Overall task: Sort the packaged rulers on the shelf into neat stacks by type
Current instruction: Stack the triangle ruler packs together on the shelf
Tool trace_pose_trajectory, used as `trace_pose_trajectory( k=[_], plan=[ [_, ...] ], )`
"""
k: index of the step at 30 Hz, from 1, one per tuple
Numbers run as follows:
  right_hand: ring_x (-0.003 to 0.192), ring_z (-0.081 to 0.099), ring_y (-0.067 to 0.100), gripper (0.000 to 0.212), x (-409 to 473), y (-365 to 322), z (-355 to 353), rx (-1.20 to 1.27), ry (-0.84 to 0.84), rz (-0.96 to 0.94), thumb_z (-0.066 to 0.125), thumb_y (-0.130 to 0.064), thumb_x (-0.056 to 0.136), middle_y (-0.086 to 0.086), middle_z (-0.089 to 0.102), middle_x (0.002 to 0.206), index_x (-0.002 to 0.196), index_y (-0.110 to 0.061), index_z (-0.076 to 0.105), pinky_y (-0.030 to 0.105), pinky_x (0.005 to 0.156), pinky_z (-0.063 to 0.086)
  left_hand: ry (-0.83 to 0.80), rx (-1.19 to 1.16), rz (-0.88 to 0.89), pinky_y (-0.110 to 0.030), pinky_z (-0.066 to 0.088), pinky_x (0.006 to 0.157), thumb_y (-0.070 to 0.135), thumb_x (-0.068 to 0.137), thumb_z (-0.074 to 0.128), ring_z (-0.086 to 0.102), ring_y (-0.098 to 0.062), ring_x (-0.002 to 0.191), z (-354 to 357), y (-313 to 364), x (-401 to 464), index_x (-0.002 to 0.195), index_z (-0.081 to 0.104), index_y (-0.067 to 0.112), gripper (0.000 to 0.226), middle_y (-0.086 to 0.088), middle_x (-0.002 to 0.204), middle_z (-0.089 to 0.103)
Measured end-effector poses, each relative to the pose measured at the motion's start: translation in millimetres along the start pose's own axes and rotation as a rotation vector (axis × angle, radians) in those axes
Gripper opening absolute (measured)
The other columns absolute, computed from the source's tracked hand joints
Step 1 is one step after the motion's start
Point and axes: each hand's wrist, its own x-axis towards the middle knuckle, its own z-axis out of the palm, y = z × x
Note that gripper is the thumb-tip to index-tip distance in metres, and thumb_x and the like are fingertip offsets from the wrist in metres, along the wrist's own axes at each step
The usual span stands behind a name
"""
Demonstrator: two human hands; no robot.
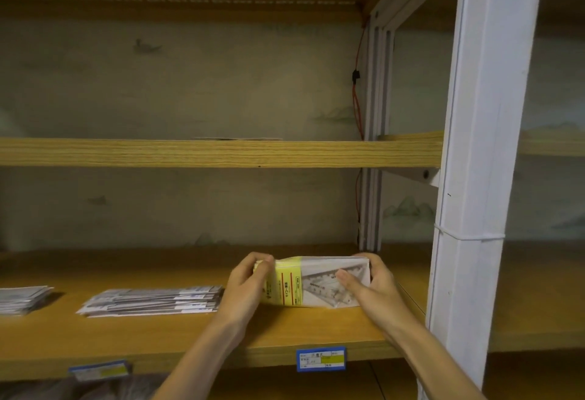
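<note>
Both hands, left hand (245,282) and right hand (375,282), grip the yellow-labelled ruler bundle (316,282), hiding its ends.

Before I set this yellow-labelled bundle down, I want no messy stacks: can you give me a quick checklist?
1. Left hand grips the yellow end of the bundle: ok.
2. Right hand grips the clear end: ok.
3. Bundle edges squared: cannot tell.
4. Bare shelf board under the bundle: ok.
5. Neighbouring flat stack tidy: not ok, packs fanned.
6. Far-left stack same type: cannot tell.
</note>
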Motion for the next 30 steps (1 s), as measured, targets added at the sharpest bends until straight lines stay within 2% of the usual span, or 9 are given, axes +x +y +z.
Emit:
trace_pose_trajectory(
  k=[6, 10, 14, 16, 17, 20, 22, 26, 30],
  plan=[
    [0.097, 0.067, 0.015, 0.029, -0.3, 0.2, -0.4, -0.018, -0.018, -0.001, 0.063, -0.010, 0.089, 0.005, 0.064, 0.111, 0.112, -0.020, 0.050, 0.021, 0.063, 0.056, 0.041, -0.047, -0.005, -0.026, 0.039, 0.072, 0.033, 0.096, 0.053, 0.061, -0.017, 0.090, -0.2, -0.1, 1.2, 0.087, 0.066, 0.013, 0.025, -0.005, 0.088, 0.069],
    [0.097, 0.066, 0.013, 0.028, -0.7, -0.7, 0.5, -0.028, -0.025, -0.010, 0.063, -0.009, 0.089, 0.004, 0.063, 0.111, 0.112, -0.020, 0.051, 0.019, 0.062, 0.055, 0.009, -0.098, -0.072, -0.036, 0.040, 0.086, 0.040, 0.095, 0.052, 0.061, -0.029, 0.098, -4.1, -4.2, 6.0, 0.077, 0.061, 0.014, 0.032, -0.008, 0.086, 0.069],
    [0.094, 0.066, 0.012, 0.028, -1.0, -0.6, -0.4, -0.013, -0.013, -0.004, 0.062, -0.008, 0.089, 0.004, 0.064, 0.109, 0.113, -0.017, 0.051, 0.018, 0.061, 0.055, -0.013, -0.134, -0.157, -0.045, 0.033, 0.108, 0.064, 0.090, 0.040, 0.060, -0.021, 0.109, -5.0, -5.0, 7.5, 0.098, 0.071, 0.020, 0.054, -0.002, 0.100, 0.073],
    [0.092, 0.067, 0.012, 0.027, -0.8, -0.3, -0.7, 0.014, 0.008, 0.002, 0.062, -0.006, 0.089, 0.005, 0.064, 0.107, 0.112, -0.017, 0.051, 0.019, 0.060, 0.055, -0.072, -0.123, -0.164, -0.047, 0.029, 0.111, 0.084, 0.072, 0.042, 0.056, -0.018, 0.117, -6.2, -4.9, 6.5, 0.111, 0.069, 0.027, 0.074, 0.002, 0.112, 0.070],
    [0.091, 0.067, 0.012, 0.027, -0.5, -0.1, -0.8, 0.021, 0.020, 0.004, 0.062, -0.006, 0.089, 0.005, 0.064, 0.107, 0.110, -0.017, 0.051, 0.019, 0.060, 0.055, -0.100, -0.097, -0.144, -0.043, 0.033, 0.109, 0.084, 0.068, 0.049, 0.056, -0.015, 0.116, -5.8, -4.3, 5.2, 0.114, 0.066, 0.029, 0.073, 0.004, 0.115, 0.069],
    [0.091, 0.068, 0.014, 0.026, 0.2, 0.7, -1.3, 0.041, 0.040, 0.007, 0.063, -0.005, 0.088, 0.005, 0.065, 0.106, 0.108, -0.018, 0.052, 0.021, 0.062, 0.055, -0.118, 0.006, -0.055, -0.027, 0.050, 0.085, 0.041, 0.073, 0.074, 0.063, -0.008, 0.101, -2.8, -5.0, 4.1, 0.115, 0.058, 0.030, 0.046, 0.006, 0.109, 0.068],
    [0.091, 0.069, 0.014, 0.026, 0.2, 0.9, -1.7, 0.045, 0.039, 0.008, 0.063, -0.006, 0.088, 0.005, 0.066, 0.105, 0.108, -0.018, 0.052, 0.022, 0.062, 0.056, -0.070, 0.037, -0.025, -0.024, 0.052, 0.077, 0.021, 0.076, 0.076, 0.065, -0.007, 0.096, -1.6, -7.0, 4.5, 0.112, 0.056, 0.030, 0.042, 0.005, 0.105, 0.069],
    [0.092, 0.068, 0.014, 0.027, 0.5, 0.9, -2.1, 0.038, 0.044, 0.003, 0.063, -0.006, 0.088, 0.005, 0.066, 0.106, 0.111, -0.017, 0.053, 0.020, 0.062, 0.055, -0.034, 0.055, -0.008, -0.022, 0.051, 0.071, 0.016, 0.078, 0.076, 0.068, -0.009, 0.092, -2.6, -7.4, 5.6, 0.105, 0.059, 0.022, 0.032, 0.005, 0.095, 0.073],
    [0.095, 0.066, 0.015, 0.030, 0.5, -0.5, -2.4, 0.027, 0.033, 0.021, 0.064, -0.009, 0.088, 0.006, 0.065, 0.108, 0.115, -0.017, 0.053, 0.020, 0.063, 0.055, -0.132, 0.084, -0.032, -0.021, 0.054, 0.069, 0.014, 0.072, 0.081, 0.066, -0.010, 0.094, -2.1, -6.2, 4.2, 0.113, 0.051, 0.026, 0.052, 0.003, 0.103, 0.068]
  ],
)
